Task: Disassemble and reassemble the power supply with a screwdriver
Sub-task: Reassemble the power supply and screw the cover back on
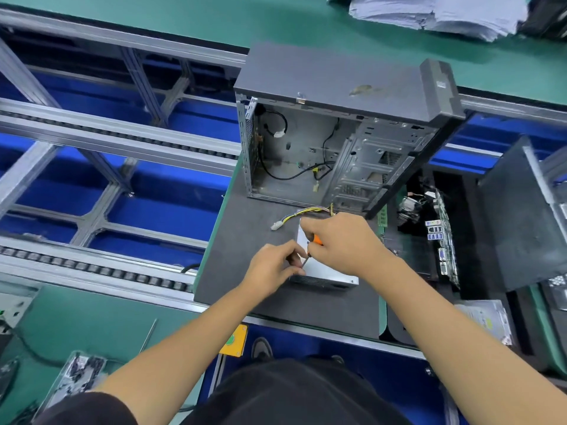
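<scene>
A silver power supply [329, 275] lies on the dark mat [239, 240] in front of the open computer case [322, 148]. Its yellow and black cable bundle [299, 216] trails to the left, ending in a white plug. My right hand [343, 242] grips an orange-handled screwdriver [316, 240] over the top of the supply. The shaft slants down and left. My left hand [276, 266] pinches the shaft near its tip at the supply's left edge. The tip and any screw are hidden by my fingers.
A motherboard [441, 237] with a heatsink lies in a black tray to the right, beside a dark side panel [515, 228]. Conveyor rails [107, 148] run to the left. Stacked papers [435, 13] sit at the far right. A yellow button box [234, 340] is mounted at the bench's near edge.
</scene>
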